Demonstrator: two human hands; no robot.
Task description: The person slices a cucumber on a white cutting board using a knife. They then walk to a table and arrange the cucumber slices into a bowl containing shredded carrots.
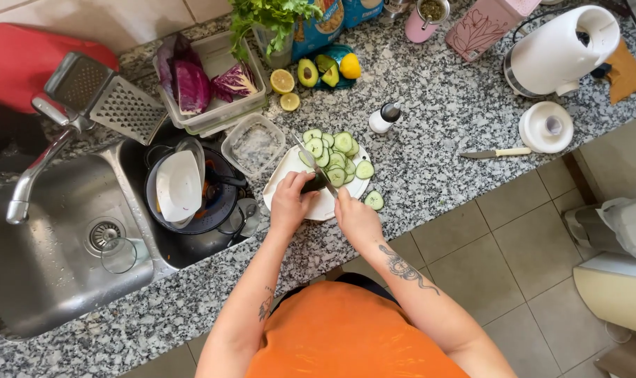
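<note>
**Head view: cucumber being sliced on white board**

Head cam looks straight down on a granite counter [437,133]. A white cutting board [290,175] is set near frame centre. On it the cucumber stub [315,183] is pinned by the left hand [290,201], fingers curled and pressed together over its end. A knife [311,159] is gripped by the right hand [355,218], fingers wrapped tight round the handle, blade angled toward 11 o'clock and laid against the cut face of the stub.

Cut cucumber slices [335,152] are heaped at 1 o'clock from the stub; one stray slice [374,200] is seen off the board at 4 o'clock.

At 9 o'clock a steel sink [52,273] is found, w/ stacked dishes [181,187] beside it. A second knife [494,152] lies well apart at 3 o'clock. Red cabbage [192,84] is kept in a tub at 11 o'clock; halved lemon [283,81] & avocado [306,72] at 12.
</note>
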